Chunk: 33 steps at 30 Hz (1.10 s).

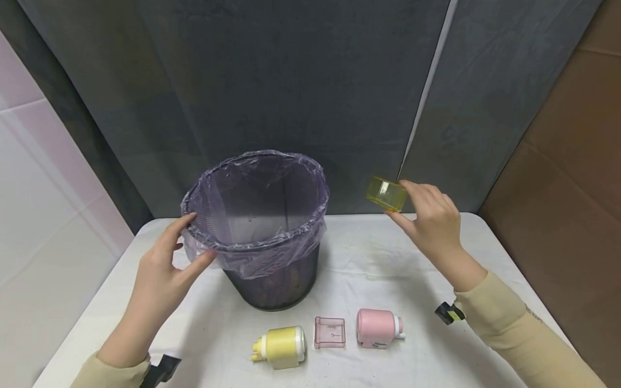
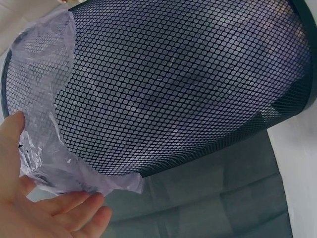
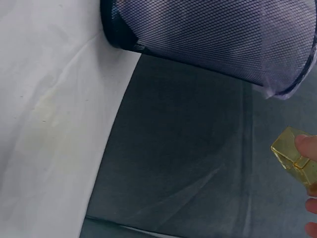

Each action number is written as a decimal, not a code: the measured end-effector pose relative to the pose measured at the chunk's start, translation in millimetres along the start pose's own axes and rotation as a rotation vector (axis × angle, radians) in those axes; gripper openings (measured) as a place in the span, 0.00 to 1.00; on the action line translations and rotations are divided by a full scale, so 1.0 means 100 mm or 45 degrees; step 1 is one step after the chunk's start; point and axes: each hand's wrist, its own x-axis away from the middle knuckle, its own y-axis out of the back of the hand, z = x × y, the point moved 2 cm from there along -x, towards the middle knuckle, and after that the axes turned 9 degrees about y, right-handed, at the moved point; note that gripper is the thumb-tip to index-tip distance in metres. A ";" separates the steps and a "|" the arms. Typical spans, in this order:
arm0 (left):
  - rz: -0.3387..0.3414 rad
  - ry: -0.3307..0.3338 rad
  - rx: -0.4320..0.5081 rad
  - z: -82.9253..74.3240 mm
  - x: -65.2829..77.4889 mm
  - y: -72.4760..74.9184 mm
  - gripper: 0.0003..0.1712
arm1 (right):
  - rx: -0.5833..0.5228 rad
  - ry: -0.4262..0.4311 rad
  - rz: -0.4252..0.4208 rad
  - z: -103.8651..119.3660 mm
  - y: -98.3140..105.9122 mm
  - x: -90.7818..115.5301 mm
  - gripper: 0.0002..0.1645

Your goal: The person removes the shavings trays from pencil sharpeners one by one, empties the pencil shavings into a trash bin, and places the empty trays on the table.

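A black mesh trash bin (image 1: 276,288) stands on the white-covered table, lined with a thin purple plastic bag (image 1: 257,264) folded over its rim. At the rim's left side, my left hand (image 1: 162,275) touches the bag with thumb and fingers spread apart. To the right of the bin, my right hand (image 1: 434,223) pinches a clear yellow pencil sharpener drawer (image 1: 387,194) between thumb and fingers, above the table. The right wrist view shows this drawer (image 3: 290,148) tilted, partly cut off by the frame edge. What the drawer holds cannot be made out.
In front of the bin lie a yellow pencil sharpener (image 1: 282,347), a clear pink drawer (image 1: 330,332) and a pink pencil sharpener (image 1: 377,327). A dark grey cloth wall (image 1: 301,81) rises behind the table, with a brown panel (image 1: 572,167) on the right.
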 end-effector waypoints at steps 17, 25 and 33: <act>-0.012 -0.037 0.026 0.08 0.07 0.00 0.50 | -0.049 -0.238 0.107 -0.11 0.02 0.50 0.36; 0.022 -0.012 0.046 0.12 0.10 -0.01 0.50 | -0.060 -0.352 0.178 -0.12 0.03 0.72 0.37; 0.025 -0.006 0.033 0.15 0.12 -0.01 0.51 | -0.092 -0.442 0.222 -0.09 0.03 0.91 0.35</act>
